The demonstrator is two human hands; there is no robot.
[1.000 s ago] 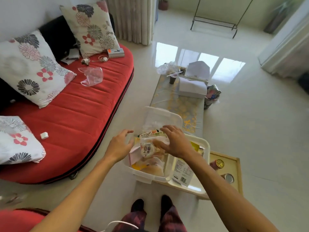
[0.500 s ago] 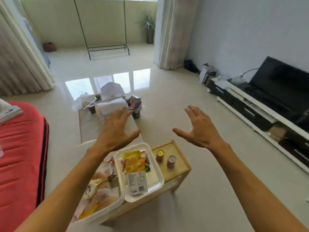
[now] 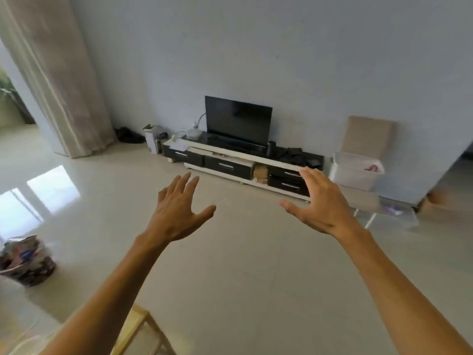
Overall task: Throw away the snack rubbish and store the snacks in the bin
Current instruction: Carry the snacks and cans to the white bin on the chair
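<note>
My left hand [image 3: 176, 213] and my right hand [image 3: 317, 203] are both raised in front of me over bare floor, fingers spread, holding nothing. A small waste basket [image 3: 25, 260] stuffed with colourful wrappers stands on the floor at the far left. The snack bin and the snacks are out of view. Only a corner of the wooden side table [image 3: 138, 326] shows at the bottom edge, under my left forearm.
A black and white TV stand [image 3: 230, 162] with a television [image 3: 238, 121] runs along the far wall. A white lidded bin [image 3: 355, 170] stands to its right, by a clear plastic box [image 3: 394, 211]. A curtain [image 3: 51, 73] hangs at the left. Glossy tiled floor lies between.
The view has swung right, from the sofa and the snack bin to the TV wall. My hands left the bin and its snacks and now hang open in the air.
</note>
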